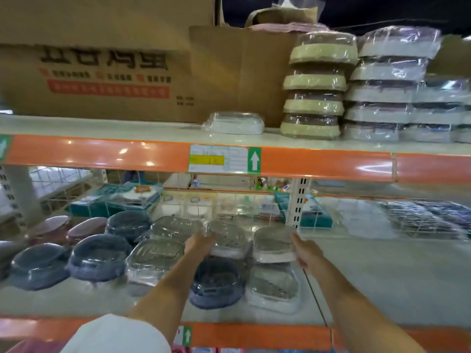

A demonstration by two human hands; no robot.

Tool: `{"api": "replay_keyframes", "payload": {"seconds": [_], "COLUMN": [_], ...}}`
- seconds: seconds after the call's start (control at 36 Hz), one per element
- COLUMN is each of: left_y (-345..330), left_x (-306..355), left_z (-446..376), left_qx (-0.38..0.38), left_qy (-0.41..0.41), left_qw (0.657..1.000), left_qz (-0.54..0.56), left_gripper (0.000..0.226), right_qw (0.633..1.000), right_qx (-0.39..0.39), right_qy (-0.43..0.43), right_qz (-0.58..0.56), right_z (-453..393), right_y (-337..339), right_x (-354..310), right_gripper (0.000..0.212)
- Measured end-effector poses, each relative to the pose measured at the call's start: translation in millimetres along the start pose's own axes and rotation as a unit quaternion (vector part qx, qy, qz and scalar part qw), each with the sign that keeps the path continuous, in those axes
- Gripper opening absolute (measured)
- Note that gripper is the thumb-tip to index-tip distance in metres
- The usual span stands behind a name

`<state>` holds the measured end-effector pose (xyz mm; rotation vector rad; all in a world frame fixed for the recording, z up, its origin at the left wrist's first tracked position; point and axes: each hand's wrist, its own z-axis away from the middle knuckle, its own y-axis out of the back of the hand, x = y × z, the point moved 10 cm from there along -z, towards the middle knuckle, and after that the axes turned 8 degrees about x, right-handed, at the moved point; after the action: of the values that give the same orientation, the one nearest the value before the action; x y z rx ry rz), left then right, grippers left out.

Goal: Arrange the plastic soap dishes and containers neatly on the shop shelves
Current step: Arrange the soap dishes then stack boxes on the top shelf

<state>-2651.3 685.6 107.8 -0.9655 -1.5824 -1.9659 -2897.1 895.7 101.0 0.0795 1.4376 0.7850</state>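
On the lower shelf, my left hand grips the left side of a wrapped white soap dish. My right hand holds the right edge of a second white soap dish beside it. In front of them lie a blue dish and another white dish. To the left sit clear-lidded white dishes, blue dishes and pink ones. On the upper shelf, a single white dish lies next to stacks of beige dishes and white dishes.
Cardboard boxes and a brown paper bag stand at the back of the upper shelf. An upright post and wire mesh back the lower shelf. Teal boxes lie behind the mesh. The orange shelf edge runs near my arms.
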Motion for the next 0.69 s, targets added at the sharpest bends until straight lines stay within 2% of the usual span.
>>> {"api": "replay_keyframes", "payload": {"seconds": [0.08,0.17,0.25,0.33,0.42,0.5,0.61,0.69], "left_y": [-2,-2,-2,3,7,16,26,26], "left_x": [0,4,6,11,15,20,37,47], "left_z": [-6,-8,-3,5,14,20,33,51], "left_qx": [0.002,0.001,-0.008,0.009,0.022,0.051,0.085,0.058], "left_qy": [0.004,-0.009,-0.048,-0.099,-0.119,-0.123,-0.162,-0.189], "left_qw": [1.0,1.0,0.996,0.981,0.966,0.951,0.94,0.93], "left_qz": [0.002,-0.019,-0.079,-0.169,-0.23,-0.279,-0.288,-0.312], "left_gripper": [0.052,0.054,0.056,0.044,0.047,0.057,0.047,0.035], "right_qw": [0.997,0.997,0.992,0.972,0.956,0.951,0.944,0.931], "right_qx": [-0.026,-0.065,-0.052,0.014,0.064,0.073,0.041,-0.012], "right_qy": [-0.028,-0.033,0.024,0.042,0.072,0.106,0.159,0.216], "right_qz": [-0.063,-0.037,0.116,0.229,0.278,0.282,0.286,0.296], "right_z": [-4,0,6,6,13,22,40,61], "right_y": [-13,-30,-35,-23,-10,-3,-1,-4], "right_x": [2,0,-5,-7,-19,-30,-41,-46], "right_gripper": [0.053,0.06,0.067,0.073,0.067,0.06,0.049,0.039]}}
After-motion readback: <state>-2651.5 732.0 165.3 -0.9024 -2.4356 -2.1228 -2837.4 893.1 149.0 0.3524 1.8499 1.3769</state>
